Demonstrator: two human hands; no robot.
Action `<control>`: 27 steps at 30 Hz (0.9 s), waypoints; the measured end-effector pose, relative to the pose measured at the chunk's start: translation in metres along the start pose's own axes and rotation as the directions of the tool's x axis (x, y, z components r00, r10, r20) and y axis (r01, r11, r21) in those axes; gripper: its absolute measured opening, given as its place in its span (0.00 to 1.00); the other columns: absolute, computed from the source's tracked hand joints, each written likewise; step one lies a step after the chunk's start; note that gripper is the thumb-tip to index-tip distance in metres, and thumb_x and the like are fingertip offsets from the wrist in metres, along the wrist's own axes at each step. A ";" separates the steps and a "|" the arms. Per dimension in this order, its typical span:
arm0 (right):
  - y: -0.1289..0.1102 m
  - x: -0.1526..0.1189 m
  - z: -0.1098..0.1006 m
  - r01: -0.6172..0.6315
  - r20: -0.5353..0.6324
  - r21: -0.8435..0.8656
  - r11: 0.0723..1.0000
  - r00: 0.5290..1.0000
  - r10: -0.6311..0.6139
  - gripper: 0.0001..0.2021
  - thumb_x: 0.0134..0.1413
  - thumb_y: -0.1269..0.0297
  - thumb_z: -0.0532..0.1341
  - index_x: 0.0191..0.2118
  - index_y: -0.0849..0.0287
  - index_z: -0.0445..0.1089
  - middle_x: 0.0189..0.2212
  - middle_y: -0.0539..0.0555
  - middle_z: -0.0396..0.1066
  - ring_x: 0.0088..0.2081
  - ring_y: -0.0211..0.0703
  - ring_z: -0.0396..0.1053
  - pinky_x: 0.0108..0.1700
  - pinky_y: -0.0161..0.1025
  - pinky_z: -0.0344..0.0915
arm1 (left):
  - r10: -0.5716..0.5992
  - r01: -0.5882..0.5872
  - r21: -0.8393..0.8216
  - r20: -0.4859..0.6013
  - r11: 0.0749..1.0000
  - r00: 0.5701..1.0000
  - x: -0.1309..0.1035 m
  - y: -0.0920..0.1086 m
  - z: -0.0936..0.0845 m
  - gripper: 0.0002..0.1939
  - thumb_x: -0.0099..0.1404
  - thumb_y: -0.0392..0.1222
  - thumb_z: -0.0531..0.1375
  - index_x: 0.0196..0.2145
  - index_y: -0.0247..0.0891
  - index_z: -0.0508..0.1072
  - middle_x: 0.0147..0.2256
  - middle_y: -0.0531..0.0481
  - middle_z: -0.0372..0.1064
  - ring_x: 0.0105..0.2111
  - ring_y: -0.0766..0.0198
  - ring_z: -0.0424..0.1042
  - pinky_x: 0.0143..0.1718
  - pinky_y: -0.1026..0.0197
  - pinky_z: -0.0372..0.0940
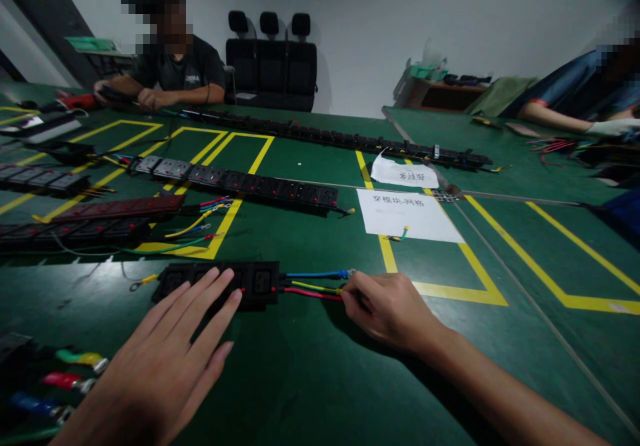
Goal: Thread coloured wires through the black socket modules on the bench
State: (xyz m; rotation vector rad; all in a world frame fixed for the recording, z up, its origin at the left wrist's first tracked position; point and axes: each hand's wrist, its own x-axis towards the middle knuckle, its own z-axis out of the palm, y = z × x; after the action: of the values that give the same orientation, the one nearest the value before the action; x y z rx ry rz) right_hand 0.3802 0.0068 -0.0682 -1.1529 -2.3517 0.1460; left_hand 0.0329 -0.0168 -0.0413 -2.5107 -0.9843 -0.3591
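Note:
A short black socket strip [265, 283] lies on the green table in front of me. My left hand [175, 346] rests flat over its left and middle part, fingers stretched out, covering some sockets. Blue [315, 275], yellow-green [313, 287] and red [307, 291] wires run from the strip's right end. My right hand [387, 306] is closed in a pinch at the ends of these wires. The yellow-green and red ends go in at its fingertips; the blue wire's metal terminal shows just above. Another lug-ended wire [145, 281] sticks out at the strip's left end.
Longer socket strips [240, 183] lie beyond, some with loose wires [200, 223]. At lower left are colored cable ends [75, 383] with metal lugs. Paper sheets [407, 219] lie on yellow-taped markings [485, 293]. A person [175, 73] sits across; another person's gloved hand [613, 128] is at right.

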 end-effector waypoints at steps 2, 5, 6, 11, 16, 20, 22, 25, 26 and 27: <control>0.000 0.000 0.000 0.000 -0.003 -0.004 1.000 1.000 0.000 0.08 0.64 0.68 0.53 0.33 0.56 0.65 0.18 0.45 0.63 0.18 0.34 0.59 0.23 0.37 0.48 | -0.009 0.009 -0.011 -0.001 1.000 1.000 -0.001 0.000 0.000 0.27 0.69 0.39 0.55 0.65 0.34 0.66 0.66 0.36 0.62 0.61 0.44 0.67 0.60 0.43 0.65; 0.000 0.001 -0.001 0.005 -0.009 -0.001 1.000 1.000 -0.005 0.08 0.64 0.68 0.53 0.33 0.56 0.65 0.18 0.45 0.63 0.18 0.34 0.59 0.23 0.37 0.48 | 0.002 -0.002 -0.009 -0.003 1.000 1.000 -0.001 0.000 0.001 0.26 0.69 0.39 0.55 0.64 0.34 0.68 0.65 0.35 0.62 0.61 0.43 0.67 0.61 0.42 0.65; 0.000 0.001 0.000 0.007 -0.011 0.000 1.000 1.000 -0.007 0.08 0.64 0.68 0.53 0.33 0.56 0.65 0.18 0.45 0.63 0.18 0.34 0.59 0.23 0.37 0.48 | 0.008 -0.008 -0.004 -0.005 1.000 1.000 -0.001 0.000 0.001 0.26 0.69 0.39 0.55 0.63 0.33 0.68 0.65 0.34 0.62 0.61 0.42 0.68 0.60 0.42 0.65; 0.000 0.000 0.001 0.007 -0.010 -0.004 1.000 1.000 -0.007 0.08 0.65 0.68 0.53 0.33 0.56 0.65 0.18 0.45 0.63 0.18 0.34 0.59 0.23 0.37 0.49 | 0.006 -0.006 -0.014 -0.008 1.000 1.000 0.000 0.000 0.000 0.26 0.69 0.39 0.55 0.63 0.32 0.69 0.65 0.34 0.62 0.61 0.42 0.67 0.61 0.42 0.64; 0.000 0.000 0.001 0.006 -0.006 -0.018 1.000 1.000 -0.007 0.08 0.64 0.68 0.53 0.33 0.56 0.65 0.18 0.46 0.63 0.18 0.34 0.58 0.23 0.37 0.48 | -0.001 0.000 -0.038 -0.025 0.999 1.000 0.001 0.000 0.001 0.26 0.69 0.38 0.55 0.63 0.32 0.68 0.64 0.35 0.63 0.62 0.44 0.66 0.64 0.44 0.61; 0.000 -0.001 0.001 0.004 -0.016 -0.018 1.000 1.000 -0.005 0.08 0.64 0.68 0.54 0.33 0.56 0.65 0.18 0.45 0.63 0.18 0.33 0.58 0.23 0.36 0.48 | 0.001 -0.001 -0.013 -0.012 1.000 1.000 0.001 0.000 0.002 0.26 0.69 0.38 0.55 0.63 0.33 0.68 0.65 0.35 0.63 0.62 0.44 0.67 0.64 0.44 0.60; 0.000 -0.001 0.001 0.000 -0.017 -0.009 1.000 1.000 0.000 0.08 0.65 0.68 0.53 0.33 0.56 0.65 0.18 0.45 0.63 0.18 0.33 0.58 0.23 0.36 0.48 | 0.011 -0.011 0.008 -0.003 1.000 1.000 0.001 0.000 0.001 0.25 0.69 0.38 0.55 0.63 0.32 0.68 0.65 0.34 0.62 0.61 0.42 0.67 0.62 0.42 0.62; 0.000 -0.001 0.001 0.002 -0.016 0.000 1.000 1.000 -0.002 0.08 0.65 0.68 0.54 0.33 0.56 0.65 0.19 0.45 0.63 0.18 0.34 0.59 0.23 0.37 0.49 | 0.017 -0.017 0.018 0.005 1.000 1.000 0.001 0.000 0.001 0.25 0.69 0.38 0.55 0.63 0.32 0.68 0.65 0.33 0.62 0.61 0.41 0.68 0.59 0.41 0.65; 0.000 -0.001 0.001 0.003 -0.016 0.000 1.000 1.000 -0.003 0.08 0.65 0.68 0.54 0.33 0.56 0.65 0.19 0.45 0.63 0.18 0.34 0.59 0.23 0.37 0.49 | 0.014 -0.014 0.015 0.003 1.000 1.000 0.001 0.000 0.001 0.25 0.69 0.39 0.55 0.63 0.33 0.68 0.65 0.34 0.62 0.60 0.41 0.68 0.59 0.42 0.65; 0.000 -0.001 0.001 0.002 -0.014 -0.001 1.000 1.000 -0.002 0.08 0.65 0.68 0.54 0.33 0.56 0.65 0.19 0.45 0.63 0.18 0.35 0.59 0.23 0.37 0.49 | 0.013 -0.013 0.012 0.003 1.000 1.000 0.001 0.000 0.000 0.25 0.69 0.39 0.55 0.62 0.33 0.69 0.65 0.34 0.63 0.60 0.42 0.68 0.59 0.42 0.66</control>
State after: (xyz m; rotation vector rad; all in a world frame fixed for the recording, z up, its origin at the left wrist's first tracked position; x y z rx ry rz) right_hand 0.3800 0.0068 -0.0698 -1.1478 -2.3411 0.1358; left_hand 0.0338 -0.0161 -0.0413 -2.5064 -0.9679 -0.3450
